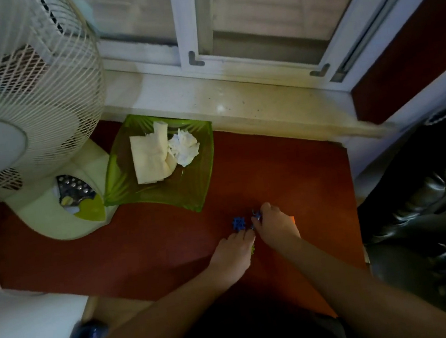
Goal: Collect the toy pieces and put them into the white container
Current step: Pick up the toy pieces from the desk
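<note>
1. Lying on the red-brown table [169, 245], right of centre and toward its near edge, was a blue toy piece [238, 223], a small spiky, gear-like shape. A second blue piece [257, 216] sat just to its right, partly hidden by fingers.
2. Right hand [277, 228] curled over that second piece, thumb and forefinger apparently pinching it; the grip was too blurred to confirm.
3. Left hand [233, 253] lay palm down, fingers extended and close together, tips touching the table just near of the first piece. A sliver of green [252, 249] showed at its right edge, possibly another piece; could not tell.
4. Handling, judged: pieces looked light, stiff plastic, not fragile; the notched rims should give good purchase. Take each by opposite rim edges.
5. No white container was identifiable in view. A white surface [25, 328] at near left was unclear.
6. Further out: green dish [190, 189] holding crumpled tissues [163, 151], far-left of the hands; desk fan [26, 108] at left; window sill [236, 102] beyond.
7. Writing: partial marks on the fan hub, unreadable. No brands legible.
</note>
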`<state>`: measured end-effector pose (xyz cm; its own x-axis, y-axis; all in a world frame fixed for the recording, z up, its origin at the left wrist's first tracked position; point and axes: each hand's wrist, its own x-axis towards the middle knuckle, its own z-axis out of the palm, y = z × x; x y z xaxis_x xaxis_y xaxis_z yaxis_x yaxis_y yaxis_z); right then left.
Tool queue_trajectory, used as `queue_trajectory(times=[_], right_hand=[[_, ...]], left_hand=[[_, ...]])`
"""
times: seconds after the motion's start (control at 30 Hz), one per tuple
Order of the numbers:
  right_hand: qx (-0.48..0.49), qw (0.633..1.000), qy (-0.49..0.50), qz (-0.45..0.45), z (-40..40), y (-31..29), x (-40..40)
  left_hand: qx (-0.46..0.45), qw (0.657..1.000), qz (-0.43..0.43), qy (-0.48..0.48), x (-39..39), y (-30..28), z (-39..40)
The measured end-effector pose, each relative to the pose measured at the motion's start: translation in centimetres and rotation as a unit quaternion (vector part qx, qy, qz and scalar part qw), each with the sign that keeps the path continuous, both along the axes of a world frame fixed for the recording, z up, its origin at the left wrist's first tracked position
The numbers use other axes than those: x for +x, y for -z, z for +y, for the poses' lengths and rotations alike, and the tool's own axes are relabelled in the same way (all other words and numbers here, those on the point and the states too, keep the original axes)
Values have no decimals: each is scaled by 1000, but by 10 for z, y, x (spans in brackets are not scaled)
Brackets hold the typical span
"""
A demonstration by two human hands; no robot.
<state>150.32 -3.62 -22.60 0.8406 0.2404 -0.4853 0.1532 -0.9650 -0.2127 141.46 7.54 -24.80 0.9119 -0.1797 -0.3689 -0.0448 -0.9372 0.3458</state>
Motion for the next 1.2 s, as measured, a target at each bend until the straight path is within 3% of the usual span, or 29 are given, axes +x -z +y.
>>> queue_trajectory(times=[0.23, 0.4, 0.63, 0.77, 1.2], right_hand=[[-37, 999, -16, 1, 11, 5, -4], [-3, 1000, 3, 9, 5, 2, -9], [112, 982, 153, -9, -36, -8, -13], [128, 969, 213, -19, -66, -10, -5], [50, 986, 157, 37, -69, 4, -4]], left_hand=[[-40, 996, 3, -80, 5, -2, 23], [-49, 993, 0, -104, 29, -6, 31], [-37, 990, 86, -106, 56, -3, 25], [1, 994, 84, -69, 58, -3, 24], [-28, 998, 43, -45, 60, -7, 4]])
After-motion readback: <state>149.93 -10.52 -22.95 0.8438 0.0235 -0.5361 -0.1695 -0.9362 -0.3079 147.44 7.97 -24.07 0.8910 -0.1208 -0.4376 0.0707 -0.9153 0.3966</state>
